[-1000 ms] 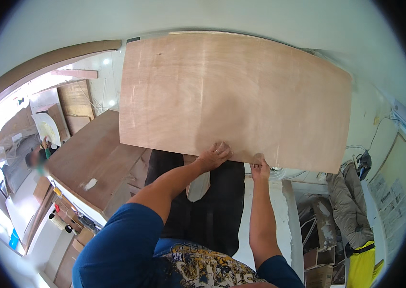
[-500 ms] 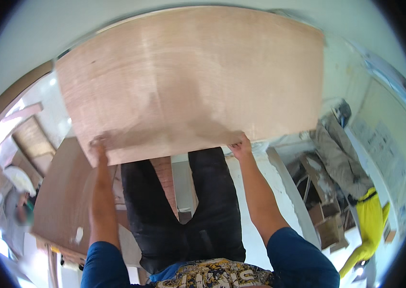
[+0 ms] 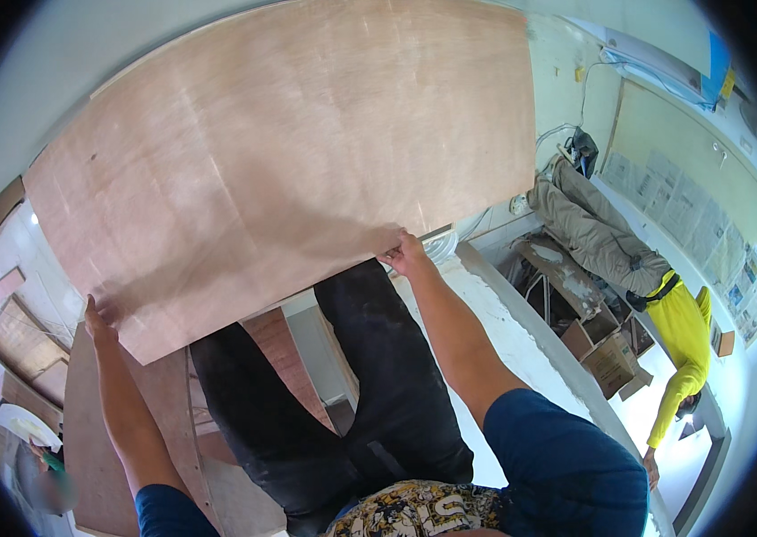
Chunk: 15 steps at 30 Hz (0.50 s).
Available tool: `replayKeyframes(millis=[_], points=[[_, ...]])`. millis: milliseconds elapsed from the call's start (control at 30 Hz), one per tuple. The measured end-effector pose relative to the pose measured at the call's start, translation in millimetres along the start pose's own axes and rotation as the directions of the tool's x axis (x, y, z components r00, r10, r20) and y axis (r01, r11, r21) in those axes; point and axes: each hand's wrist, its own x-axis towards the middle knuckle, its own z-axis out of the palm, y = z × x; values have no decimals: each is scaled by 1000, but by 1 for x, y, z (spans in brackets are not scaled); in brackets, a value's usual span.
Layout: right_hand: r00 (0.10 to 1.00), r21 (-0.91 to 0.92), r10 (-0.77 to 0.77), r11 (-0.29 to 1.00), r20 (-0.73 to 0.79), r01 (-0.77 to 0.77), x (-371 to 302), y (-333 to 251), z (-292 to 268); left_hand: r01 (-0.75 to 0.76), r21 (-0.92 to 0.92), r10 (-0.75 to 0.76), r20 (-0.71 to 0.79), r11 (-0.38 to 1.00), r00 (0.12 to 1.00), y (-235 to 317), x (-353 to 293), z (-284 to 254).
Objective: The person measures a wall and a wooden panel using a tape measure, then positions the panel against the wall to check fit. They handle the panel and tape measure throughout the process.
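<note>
A large sheet of light brown plywood (image 3: 289,170) fills the upper middle of the head view, held up flat overhead. My left hand (image 3: 97,315) presses against its lower left corner. My right hand (image 3: 404,255) grips its lower edge near the middle right. A person in dark trousers (image 3: 343,394) stands right in front of me under the sheet; their upper body is hidden behind it.
Another person in a yellow top and khaki trousers (image 3: 656,295) is at the right by a papered wall. Cardboard boxes (image 3: 611,362) and a white ledge (image 3: 531,331) lie below. Wooden boards (image 3: 83,430) and cabinets are at the left.
The sheet has swung and spread wider across the view. My left hand slid from the middle of the edge out to the left corner; my right hand stays on the edge.
</note>
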Motion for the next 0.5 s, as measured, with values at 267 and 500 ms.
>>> replayKeyframes(millis=[267, 500], points=[[995, -59, 96, 994, 4, -96, 29, -4, 32, 9, 135, -22, 92, 991, 996, 38, -24, 13], [993, 33, 107, 994, 45, -108, -2, -1, 19, -152, -13, 137, 517, 988, 845, 31, -6, 80]])
